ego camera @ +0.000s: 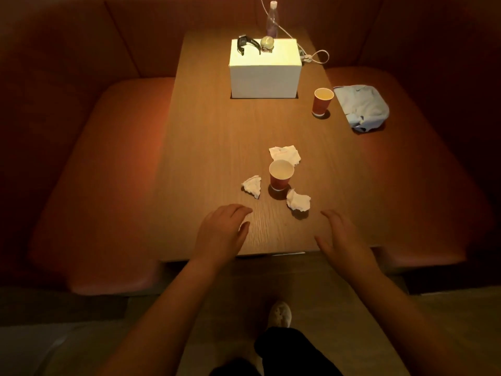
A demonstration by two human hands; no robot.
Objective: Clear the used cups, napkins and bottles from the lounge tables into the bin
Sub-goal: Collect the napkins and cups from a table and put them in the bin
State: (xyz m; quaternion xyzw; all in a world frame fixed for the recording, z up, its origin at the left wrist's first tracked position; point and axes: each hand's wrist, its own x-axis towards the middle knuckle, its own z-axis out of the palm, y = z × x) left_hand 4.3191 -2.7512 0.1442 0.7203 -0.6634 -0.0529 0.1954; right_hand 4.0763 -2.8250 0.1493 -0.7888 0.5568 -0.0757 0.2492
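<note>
No words or numbers can be read. The light blue cloth pouch (362,107) beside the table's (206,147) right edge carries a small dark curved mark near its far side, shaped like a swoosh logo but too small to be sure of. The flat napkin (284,154) just behind the near red cup (280,176) shows faint reddish print, blurred beyond reading. The bottle (272,21) at the table's far end wears a purplish label whose lettering cannot be made out.
</note>
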